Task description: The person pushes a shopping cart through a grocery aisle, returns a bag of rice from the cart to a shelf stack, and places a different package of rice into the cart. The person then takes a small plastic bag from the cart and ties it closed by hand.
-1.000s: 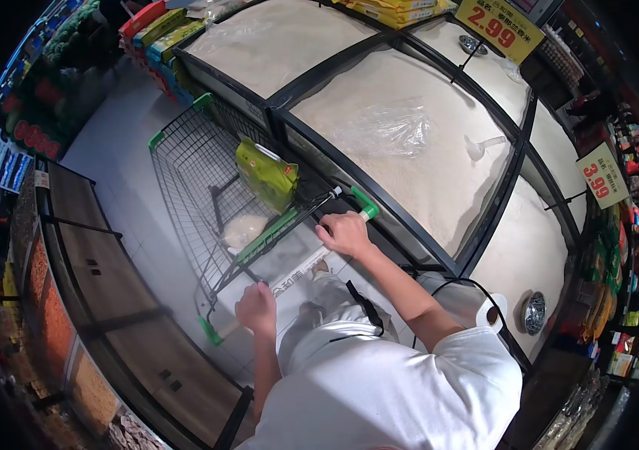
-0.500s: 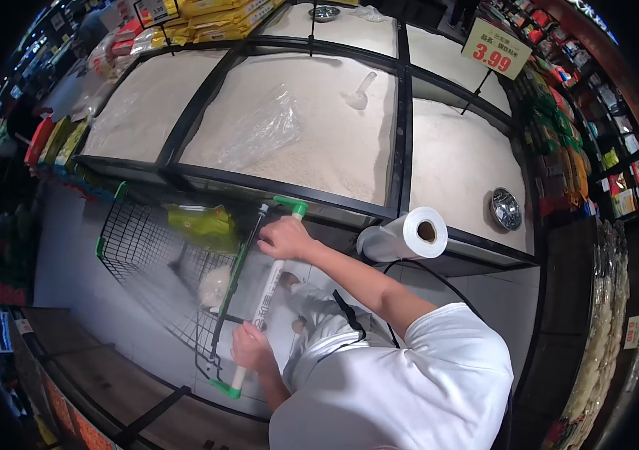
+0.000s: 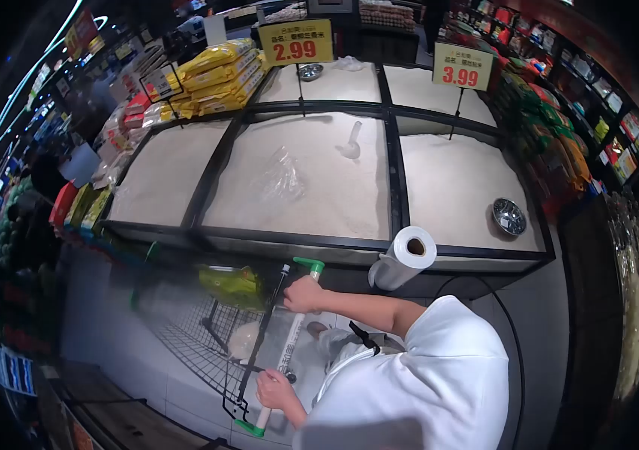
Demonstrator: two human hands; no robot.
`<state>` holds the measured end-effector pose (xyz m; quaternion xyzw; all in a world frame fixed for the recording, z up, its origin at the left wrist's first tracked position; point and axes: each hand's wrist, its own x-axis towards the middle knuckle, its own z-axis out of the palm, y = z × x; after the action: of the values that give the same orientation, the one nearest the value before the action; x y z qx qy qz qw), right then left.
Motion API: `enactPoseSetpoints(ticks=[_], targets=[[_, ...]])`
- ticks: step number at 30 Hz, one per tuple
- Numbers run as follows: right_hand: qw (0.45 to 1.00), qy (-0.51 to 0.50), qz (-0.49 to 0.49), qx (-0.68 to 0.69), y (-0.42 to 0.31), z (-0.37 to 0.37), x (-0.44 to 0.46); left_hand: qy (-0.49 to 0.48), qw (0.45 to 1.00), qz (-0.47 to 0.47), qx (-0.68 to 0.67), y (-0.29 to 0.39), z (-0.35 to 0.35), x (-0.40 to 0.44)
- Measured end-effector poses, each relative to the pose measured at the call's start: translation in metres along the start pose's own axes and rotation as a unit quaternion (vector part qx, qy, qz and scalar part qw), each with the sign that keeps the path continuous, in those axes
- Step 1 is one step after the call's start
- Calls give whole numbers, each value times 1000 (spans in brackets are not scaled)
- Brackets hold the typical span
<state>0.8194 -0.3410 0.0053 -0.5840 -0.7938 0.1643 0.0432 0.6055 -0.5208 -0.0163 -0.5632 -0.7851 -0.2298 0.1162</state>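
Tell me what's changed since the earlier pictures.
The view has turned: the plastic roll and the 3.99 sign now appear farther left, the cart handle lower. Whether the cart itself rolled is unclear. Nothing was taken or released: the left hand and right hand still grip the handle; the green packet stays inside.

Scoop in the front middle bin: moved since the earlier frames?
No. Against its bin's black frame, the scoop lies in the same spot, near the far right corner. Only the camera view has shifted.
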Motion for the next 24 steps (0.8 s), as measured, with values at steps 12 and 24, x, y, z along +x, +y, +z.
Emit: enactPoseSetpoints(ticks=[12, 24], targets=[[995, -89, -29, -16, -38, -6, 29, 27, 998, -62, -13, -40, 6, 35], [995, -66, -81, 0, -54, -5, 138, -4, 994, -107, -10, -49, 43, 120]])
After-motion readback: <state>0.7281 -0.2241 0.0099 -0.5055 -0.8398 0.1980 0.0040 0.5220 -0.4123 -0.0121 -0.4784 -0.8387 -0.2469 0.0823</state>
